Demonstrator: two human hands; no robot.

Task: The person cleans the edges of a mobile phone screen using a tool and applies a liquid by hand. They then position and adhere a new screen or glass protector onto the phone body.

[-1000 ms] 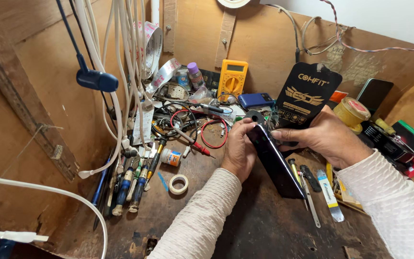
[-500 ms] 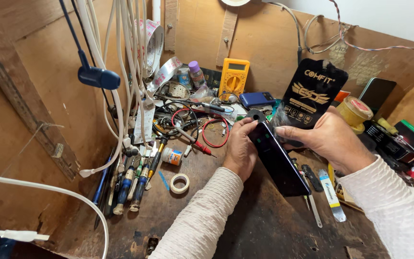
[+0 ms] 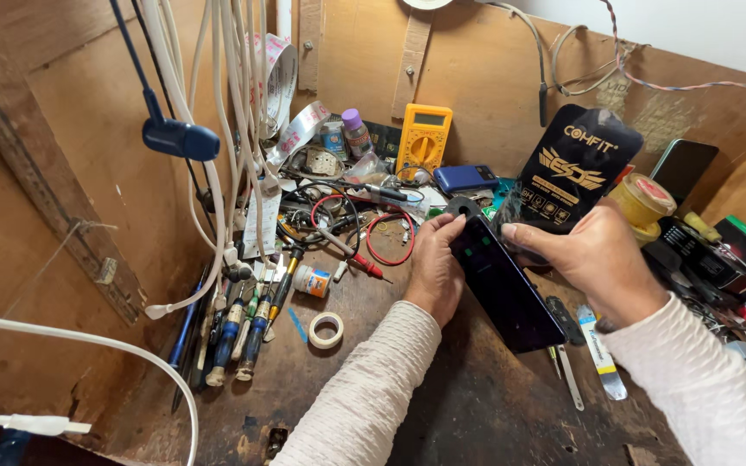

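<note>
A dark smartphone (image 3: 504, 289) lies tilted over the wooden bench, its screen up. My left hand (image 3: 436, 266) grips its left edge near the top. My right hand (image 3: 593, 259) is at the phone's top right corner, and its fingers pinch a thin clear film (image 3: 511, 217) there. Right behind my right hand a black packet with gold print (image 3: 573, 168) stands upright.
A yellow multimeter (image 3: 423, 141) and a blue box (image 3: 465, 178) sit at the back, with red test leads (image 3: 364, 250) in front. Screwdrivers (image 3: 248, 315) and a tape roll (image 3: 325, 329) lie at left. White cables (image 3: 209, 129) hang down. Tweezers (image 3: 567, 380) and a yellow tape roll (image 3: 642, 200) are at right.
The view has drifted slightly. My right hand has shifted a little at the phone's top corner; my left hand keeps its hold on the phone.
</note>
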